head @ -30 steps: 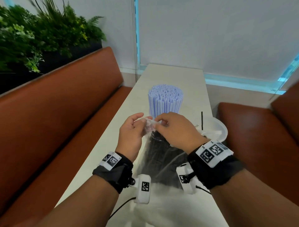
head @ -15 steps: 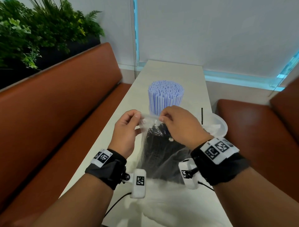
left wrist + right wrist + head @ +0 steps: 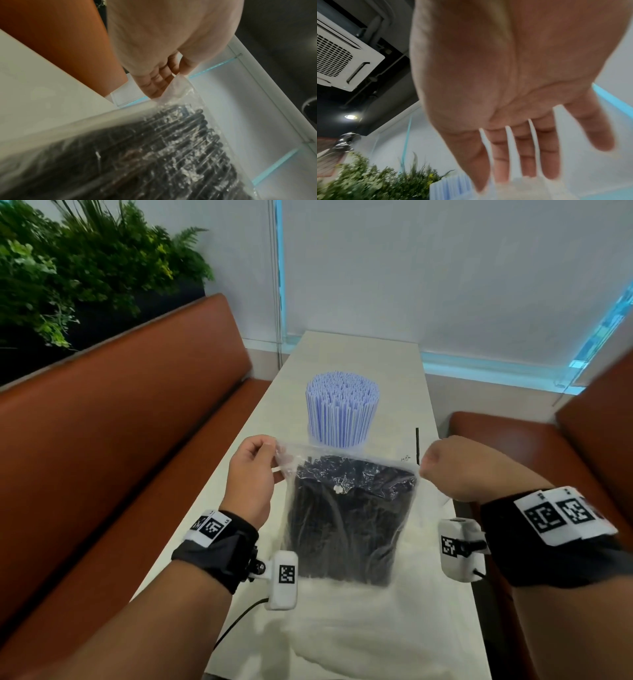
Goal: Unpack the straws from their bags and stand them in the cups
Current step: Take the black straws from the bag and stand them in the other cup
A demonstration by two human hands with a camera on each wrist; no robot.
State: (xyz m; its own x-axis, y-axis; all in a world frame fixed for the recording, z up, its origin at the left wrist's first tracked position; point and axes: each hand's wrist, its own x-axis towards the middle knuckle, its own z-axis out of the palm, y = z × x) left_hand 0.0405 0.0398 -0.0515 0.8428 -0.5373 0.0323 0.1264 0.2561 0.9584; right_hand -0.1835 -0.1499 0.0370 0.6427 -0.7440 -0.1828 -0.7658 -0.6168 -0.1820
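A clear bag of black straws hangs upright over the table's near end. My left hand pinches its top left corner, and the left wrist view shows the fingers curled on the plastic above the bag. My right hand is at the bag's top right corner. In the right wrist view that hand has straight, spread fingers with nothing gripped. A bundle of blue-and-white straws stands upright farther along the table. One black straw stands behind my right hand.
The long pale table runs away from me between two brown benches. White crumpled plastic lies on the near end under the bag. Plants sit behind the left bench.
My hands have moved apart from the middle of the bag's top to its two corners, spreading the top edge wide. The right hand's fingers are now straight.
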